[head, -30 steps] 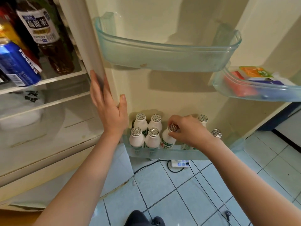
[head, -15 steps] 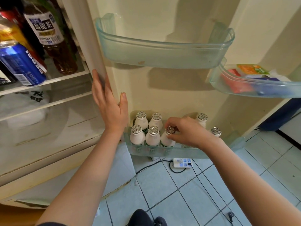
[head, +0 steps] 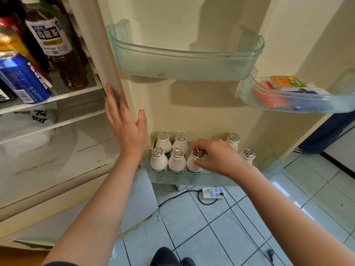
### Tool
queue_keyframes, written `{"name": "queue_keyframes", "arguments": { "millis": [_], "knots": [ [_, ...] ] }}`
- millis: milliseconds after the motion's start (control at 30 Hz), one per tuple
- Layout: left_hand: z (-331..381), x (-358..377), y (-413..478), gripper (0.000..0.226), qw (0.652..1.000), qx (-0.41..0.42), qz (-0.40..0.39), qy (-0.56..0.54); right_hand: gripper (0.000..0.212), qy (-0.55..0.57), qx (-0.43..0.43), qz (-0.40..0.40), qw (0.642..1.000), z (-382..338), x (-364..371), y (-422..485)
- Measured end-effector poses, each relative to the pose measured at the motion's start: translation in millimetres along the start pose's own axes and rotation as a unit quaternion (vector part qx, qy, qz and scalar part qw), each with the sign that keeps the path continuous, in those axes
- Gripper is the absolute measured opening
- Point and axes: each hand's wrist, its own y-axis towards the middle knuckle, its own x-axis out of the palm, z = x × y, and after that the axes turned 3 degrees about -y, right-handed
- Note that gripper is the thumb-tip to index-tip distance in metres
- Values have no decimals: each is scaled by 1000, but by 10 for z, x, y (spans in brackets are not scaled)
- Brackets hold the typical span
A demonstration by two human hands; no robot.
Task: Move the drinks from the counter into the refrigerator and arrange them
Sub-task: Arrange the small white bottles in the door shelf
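Several small white drink bottles with foil caps stand in the bottom door bin (head: pixel 211 179) of the open refrigerator. My right hand (head: pixel 217 156) pinches the neck of the third front-row bottle (head: pixel 193 165), upright beside two front bottles (head: pixel 159 162) and two behind (head: pixel 180 143). Two more bottles (head: pixel 248 155) stand to the right of that hand. With its fingers straight, my left hand (head: pixel 124 123) rests flat against the door's inner edge.
An empty clear door bin (head: pixel 184 64) hangs above, and another bin (head: pixel 295 100) at right holds packets. Fridge shelves at left carry a tea bottle (head: pixel 55 48) and a blue can (head: pixel 21 77). A power strip (head: pixel 213 192) and cables lie on the tiled floor.
The third front bottle has been lowered into the bin and stood upright beside the others. My left hand has stayed on the door edge.
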Motion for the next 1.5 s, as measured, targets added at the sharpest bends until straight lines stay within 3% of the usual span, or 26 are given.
{"name": "queue_keyframes", "arguments": {
  "millis": [100, 167, 267, 333, 500, 567, 900, 1500],
  "knots": [
    [-3, 1, 1, 54, 1000, 3, 0, 5, 53, 22, 7, -6, 1000, 27, -40, -23],
    [-4, 3, 2, 54, 1000, 6, 2, 7, 51, 29, 15, 21, 999, 88, -113, -59],
    [-19, 7, -8, 54, 1000, 7, 4, 9, 40, -62, 43, 114, 991, 233, -230, -138],
    [-20, 12, -12, 54, 1000, 7, 7, 9, 38, -105, 71, 133, 983, 312, -297, -197],
    [-27, 24, -14, 54, 1000, 12, 16, 13, 36, -224, 104, -7, 969, 363, -307, -245],
    [-23, 27, -18, 54, 1000, 11, 16, 11, 30, -252, 108, -28, 961, 360, -276, -225],
    [-40, 35, -21, 54, 1000, 5, 16, 11, 33, -86, 111, 32, 990, 323, -192, 38],
    [-4, 60, -27, 53, 999, 4, 34, 3, 48, -48, 118, 86, 988, 137, 94, 519]
  ]
}}
